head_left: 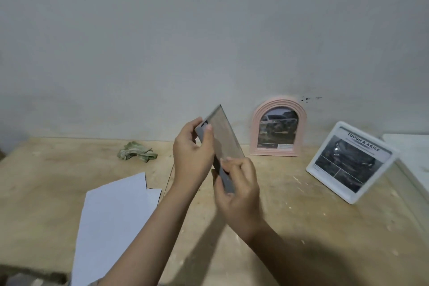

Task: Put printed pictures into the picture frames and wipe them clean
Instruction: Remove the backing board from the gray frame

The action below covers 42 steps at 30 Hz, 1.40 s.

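I hold a grey rectangular picture frame (pixel 224 139) tilted in the air above the wooden table (pixel 290 204), its back panel turned toward me. My left hand (pixel 192 158) grips its upper left edge, thumb on the panel near a small slot. My right hand (pixel 239 195) grips the lower edge, fingers curled round it. A pink arched frame (pixel 277 126) with a car picture stands against the wall. A white square frame (pixel 350 161) with a printed car picture leans at the right. White sheets of paper (pixel 111 220) lie at the left. A crumpled green cloth (pixel 137 151) lies behind them.
The grey wall (pixel 209 30) rises directly behind the table. A white surface (pixel 411 153) adjoins the table at the far right. The table's left edge drops to a dark floor at the lower left.
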Each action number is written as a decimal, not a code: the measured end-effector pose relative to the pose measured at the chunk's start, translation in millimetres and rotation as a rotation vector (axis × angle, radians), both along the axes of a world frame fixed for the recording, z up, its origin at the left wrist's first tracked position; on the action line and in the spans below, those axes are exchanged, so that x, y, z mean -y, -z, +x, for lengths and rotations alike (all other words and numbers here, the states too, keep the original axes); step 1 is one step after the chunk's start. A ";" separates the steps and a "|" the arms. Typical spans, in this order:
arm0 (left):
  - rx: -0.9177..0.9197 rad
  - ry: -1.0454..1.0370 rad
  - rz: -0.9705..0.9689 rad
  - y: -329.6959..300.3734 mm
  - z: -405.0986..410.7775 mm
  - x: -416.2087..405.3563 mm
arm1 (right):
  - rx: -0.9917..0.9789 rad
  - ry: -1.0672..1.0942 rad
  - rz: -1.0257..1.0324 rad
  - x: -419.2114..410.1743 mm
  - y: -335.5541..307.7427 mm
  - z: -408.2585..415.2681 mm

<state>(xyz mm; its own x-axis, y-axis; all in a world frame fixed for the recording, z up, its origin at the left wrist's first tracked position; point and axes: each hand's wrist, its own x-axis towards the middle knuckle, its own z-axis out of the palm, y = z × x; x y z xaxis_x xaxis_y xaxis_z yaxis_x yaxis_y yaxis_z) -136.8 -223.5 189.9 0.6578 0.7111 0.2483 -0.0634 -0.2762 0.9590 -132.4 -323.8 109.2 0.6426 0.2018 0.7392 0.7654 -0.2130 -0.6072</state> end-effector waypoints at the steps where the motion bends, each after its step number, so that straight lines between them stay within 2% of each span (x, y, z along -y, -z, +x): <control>1: 0.002 -0.033 0.018 0.3 -2.9 2.7 | 0.001 0.006 -0.019 0.4 1.3 -3.2; 7: 0.071 -0.159 0.022 13.8 -9.4 -1.0 | 0.059 -0.142 -0.123 1.4 14.7 0.6; 11: 0.061 -0.015 0.070 24.5 -11.0 -24.9 | 0.207 -0.012 -0.215 21.2 20.1 31.2; 14: 0.002 0.144 0.058 32.8 -7.8 -44.9 | 0.223 0.124 -0.315 30.9 11.7 60.8; 16: -0.036 0.254 0.014 40.2 -3.4 -55.9 | 0.188 0.142 -0.399 33.1 7.0 79.8; 18: -0.073 0.317 -0.017 48.4 1.1 -66.0 | 0.120 0.066 -0.473 34.0 8.4 95.0; 23: -0.088 0.428 -0.164 63.5 9.8 -76.9 | -0.066 -0.121 -0.515 33.3 23.4 107.0; 26: -0.124 0.412 -0.223 81.6 16.9 -84.5 | -0.090 -0.104 -0.526 27.9 31.3 111.7; 30: -0.218 0.290 -0.283 102.6 20.7 -83.5 | -0.118 -0.047 -0.568 16.8 45.9 120.3; 35: -0.472 0.224 -0.248 150.4 0.1 -89.6 | -0.187 -0.049 -0.658 3.9 62.3 133.0; 38: -0.599 0.232 -0.145 183.3 -21.8 -88.7 | -0.251 -0.061 -0.756 -4.2 77.4 144.0; 40: -0.618 0.289 -0.066 195.8 -35.7 -82.5 | -0.300 -0.050 -0.857 -10.6 89.2 149.9; 42: -0.544 0.460 -0.022 206.5 -45.3 -74.9 | -0.351 -0.016 -0.932 -18.4 103.4 153.3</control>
